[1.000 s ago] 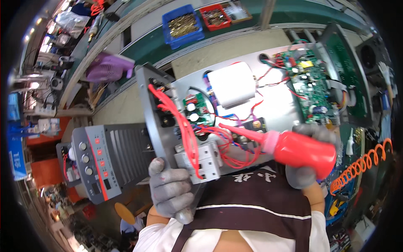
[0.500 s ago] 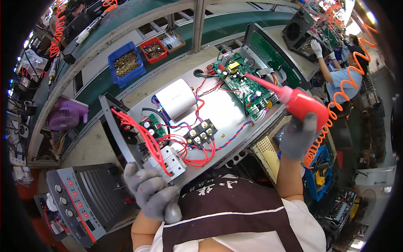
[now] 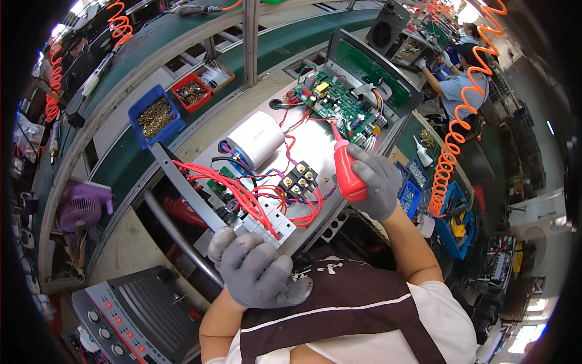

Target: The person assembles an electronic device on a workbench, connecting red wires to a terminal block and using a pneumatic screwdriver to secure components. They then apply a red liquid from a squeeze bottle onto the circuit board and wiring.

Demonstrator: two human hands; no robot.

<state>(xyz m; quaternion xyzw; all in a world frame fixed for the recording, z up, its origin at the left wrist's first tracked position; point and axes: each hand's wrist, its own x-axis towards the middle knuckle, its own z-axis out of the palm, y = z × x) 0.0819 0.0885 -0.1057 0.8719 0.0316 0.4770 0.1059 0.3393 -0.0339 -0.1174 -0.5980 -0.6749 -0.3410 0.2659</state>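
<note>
My gloved right hand (image 3: 379, 185) is wrapped round a red squeeze bottle (image 3: 350, 176) with a long thin nozzle. The nozzle tip points at the near left edge of a green circuit board (image 3: 339, 106), in front of me inside an open metal chassis (image 3: 315, 145). My gloved left hand (image 3: 257, 270) has its fingers curled beside the chassis's end panel (image 3: 188, 185), close to a white circuit breaker (image 3: 276, 221); what they hold, if anything, is hidden. Between the hands, a black terminal block (image 3: 300, 180) with red wires sits beside a white cylinder (image 3: 257, 141).
Beyond the chassis stand a blue bin (image 3: 173, 128) and a red bin (image 3: 203, 99) of small metal parts. A finished-looking grey machine (image 3: 142, 312) stands at lower left. A coiled orange hose (image 3: 451, 151) hangs at right, near a white bottle (image 3: 422, 153) and a co-worker (image 3: 462, 91).
The red bottle has swung left and down, its nozzle turned from pointing left to upright. My left hand has shifted right with its fingers still curled. The whole view has shifted.
</note>
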